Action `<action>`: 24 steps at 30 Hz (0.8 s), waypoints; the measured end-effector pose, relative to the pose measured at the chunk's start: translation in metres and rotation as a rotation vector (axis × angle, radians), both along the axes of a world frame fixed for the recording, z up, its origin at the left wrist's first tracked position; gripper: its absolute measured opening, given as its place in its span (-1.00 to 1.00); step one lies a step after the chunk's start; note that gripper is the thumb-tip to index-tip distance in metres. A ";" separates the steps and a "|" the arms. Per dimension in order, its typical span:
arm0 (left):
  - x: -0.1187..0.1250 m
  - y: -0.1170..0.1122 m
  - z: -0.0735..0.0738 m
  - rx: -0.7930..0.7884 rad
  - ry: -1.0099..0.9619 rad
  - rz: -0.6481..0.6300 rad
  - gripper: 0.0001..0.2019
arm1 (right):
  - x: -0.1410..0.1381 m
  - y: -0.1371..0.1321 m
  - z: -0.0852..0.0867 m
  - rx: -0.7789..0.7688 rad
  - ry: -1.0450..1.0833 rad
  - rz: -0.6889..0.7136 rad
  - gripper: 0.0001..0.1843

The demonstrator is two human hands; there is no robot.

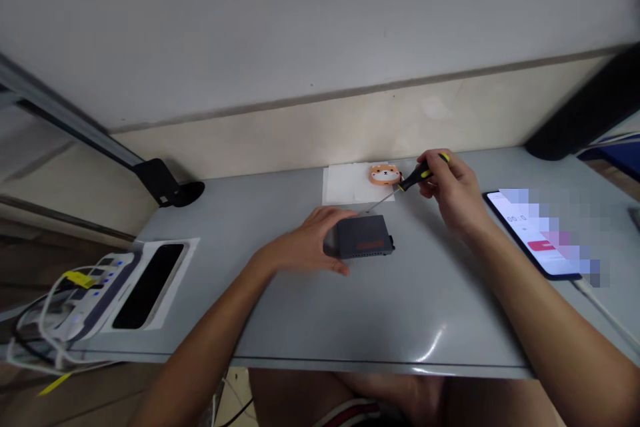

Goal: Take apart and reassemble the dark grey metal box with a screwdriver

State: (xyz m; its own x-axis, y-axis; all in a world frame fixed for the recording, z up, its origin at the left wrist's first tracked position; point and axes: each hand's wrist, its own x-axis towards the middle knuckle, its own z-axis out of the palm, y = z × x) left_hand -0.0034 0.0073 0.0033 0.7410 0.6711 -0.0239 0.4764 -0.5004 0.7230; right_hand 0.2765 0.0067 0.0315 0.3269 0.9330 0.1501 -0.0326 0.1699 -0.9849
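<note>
A: In the head view, where is the dark box (364,235)?
B: Around the middle of the table (375,320), on the near side of the white paper (345,183); reddish marking shows on its top, and a row of small holes runs along its near side.
A: And the left hand (315,240)?
B: At the box's left end; the fingers curve along the far edge while the thumb lies by the near side; I cannot tell whether they pinch it or only steady it.
A: The right hand (453,190)?
B: Its fingers are closed around the handle of a black-and-yellow screwdriver (413,178); the shaft slants down leftward to the box's far edge; whether the tip touches, I cannot tell.
A: What lies about them?
B: An orange animal-faced case (385,174) on the paper, near the screwdriver; a lit phone (525,230) by the right forearm, partly pixelated; well to the left, a dark-screened phone (150,287) on a white sheet (188,253), beside a power strip (103,293) with cables.
</note>
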 end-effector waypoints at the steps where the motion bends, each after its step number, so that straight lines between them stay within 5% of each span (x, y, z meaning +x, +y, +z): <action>1: 0.000 -0.001 0.002 -0.011 0.015 -0.014 -0.11 | 0.001 0.000 0.000 0.006 0.004 0.002 -0.60; 7: 0.006 -0.005 -0.001 -0.068 -0.048 0.126 -0.16 | 0.006 0.001 0.001 0.058 0.043 -0.009 -0.61; 9: 0.005 -0.004 -0.003 -0.066 -0.073 0.162 -0.31 | 0.007 0.001 0.003 0.086 0.053 -0.011 -0.60; 17: 0.009 -0.003 -0.006 0.079 -0.161 0.103 -0.65 | 0.004 -0.003 0.007 0.156 0.034 -0.010 -0.58; 24: 0.013 -0.002 -0.019 0.005 -0.194 0.240 -0.44 | -0.002 -0.008 0.006 0.192 -0.037 0.044 -0.49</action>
